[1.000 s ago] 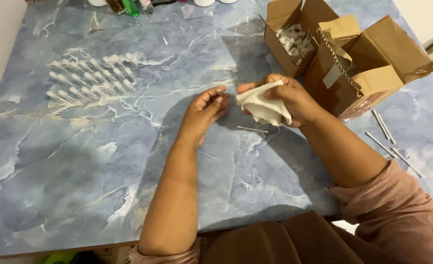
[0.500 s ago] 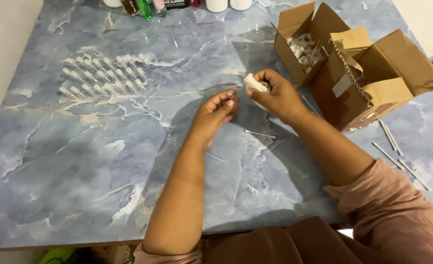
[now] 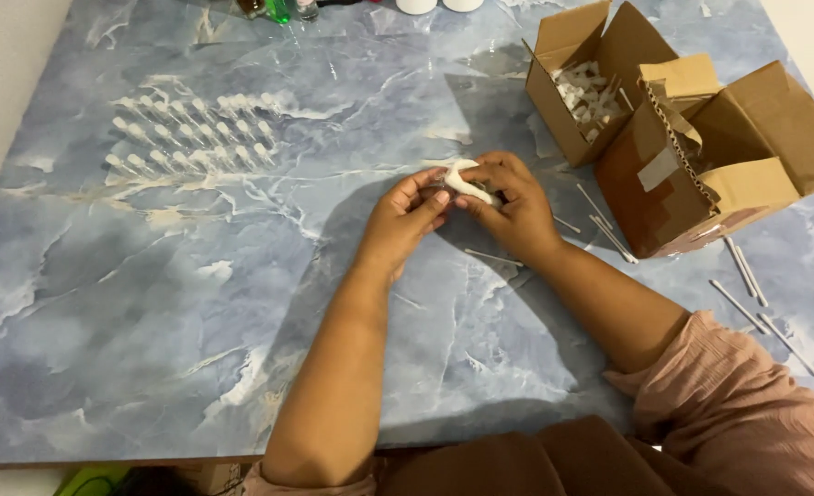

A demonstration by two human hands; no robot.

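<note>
My left hand point(image 3: 405, 216) and my right hand point(image 3: 508, 207) meet over the middle of a blue marbled table point(image 3: 150, 303). Between their fingertips is a small crumpled white piece point(image 3: 467, 181), soft like cloth or tissue. My right hand pinches it from the right; my left hand's fingers close on its left end together with something small that I cannot make out. A thin white stick point(image 3: 492, 258) lies on the table just below my right wrist.
Rows of small clear vials point(image 3: 191, 133) lie at the upper left. An open cardboard box point(image 3: 554, 92) with small white parts and a bigger torn box point(image 3: 747, 156) stand at the upper right. Several white sticks point(image 3: 747, 294) lie on the right. Bottles line the far edge.
My right hand brought the white piece down and left from a raised, spread-out hold into a crumpled pinch. Both hands have come together. The view has shifted slightly.
</note>
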